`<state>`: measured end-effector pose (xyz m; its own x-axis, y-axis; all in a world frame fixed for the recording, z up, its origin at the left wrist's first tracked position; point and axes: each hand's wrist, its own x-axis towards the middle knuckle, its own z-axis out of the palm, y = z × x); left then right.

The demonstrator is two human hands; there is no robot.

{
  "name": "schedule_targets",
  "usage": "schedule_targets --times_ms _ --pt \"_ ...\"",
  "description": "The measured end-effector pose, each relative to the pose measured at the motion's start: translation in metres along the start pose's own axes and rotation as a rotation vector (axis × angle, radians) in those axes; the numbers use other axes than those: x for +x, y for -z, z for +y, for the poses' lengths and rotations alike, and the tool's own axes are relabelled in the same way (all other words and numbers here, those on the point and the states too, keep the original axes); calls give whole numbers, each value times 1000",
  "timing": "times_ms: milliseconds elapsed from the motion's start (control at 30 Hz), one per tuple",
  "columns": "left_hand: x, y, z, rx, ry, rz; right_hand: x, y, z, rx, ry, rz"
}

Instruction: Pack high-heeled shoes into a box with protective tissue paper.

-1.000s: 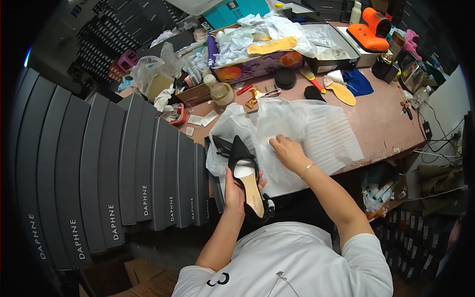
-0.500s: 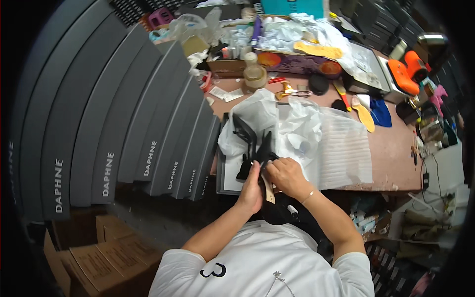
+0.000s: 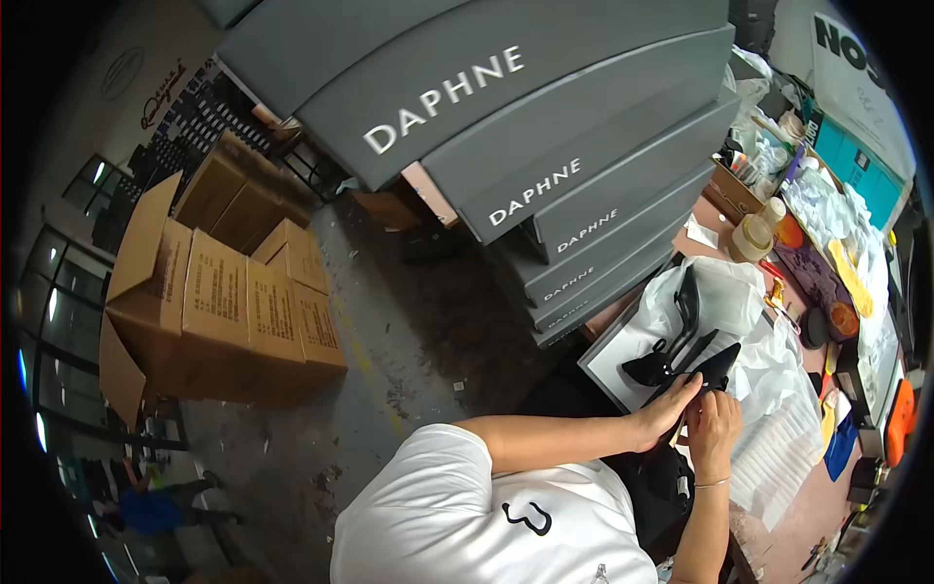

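Observation:
My left hand is closed around a black pointed shoe, its thumb lying along the upper. Close beside it, my right hand has its fingers bent and pinched at the shoe's edge; what the fingertips grip there is hidden. Under and beyond my hands lies an open shoebox with a pale inside. A second black shoe with a bow rests in it, on its side. Crumpled white tissue paper spills over the box, and a ribbed white foam sheet lies to its right.
A tall stack of grey shoeboxes stands left of the table. Brown cartons, one with flaps up, sit on the floor farther left. A glue bottle, scissors and tools crowd the table's back. Another person is far off, lower left.
The view has swung left, bringing the cartons, the floor and another person into sight. Both hands stay on the shoe, with little visible change in grip.

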<state>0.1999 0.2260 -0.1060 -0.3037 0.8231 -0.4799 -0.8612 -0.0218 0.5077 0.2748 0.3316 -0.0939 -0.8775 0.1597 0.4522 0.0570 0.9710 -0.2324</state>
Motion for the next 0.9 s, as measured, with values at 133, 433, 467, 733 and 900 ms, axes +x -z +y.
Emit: schedule_targets --times_ms 133,433,467,733,900 --pt "7 5 -3 -109 -55 -27 -4 0 -2 -1 -92 -2" --pt "20 32 38 8 73 5 -16 45 52 -300 -388 60" --pt "20 25 42 55 37 6 -16 41 41 -58 -359 100" --pt "-3 -1 16 159 -158 -20 21 -54 -6 392 -246 76" --pt "3 -6 65 301 -278 -23 31 -3 -22 415 -263 -326"
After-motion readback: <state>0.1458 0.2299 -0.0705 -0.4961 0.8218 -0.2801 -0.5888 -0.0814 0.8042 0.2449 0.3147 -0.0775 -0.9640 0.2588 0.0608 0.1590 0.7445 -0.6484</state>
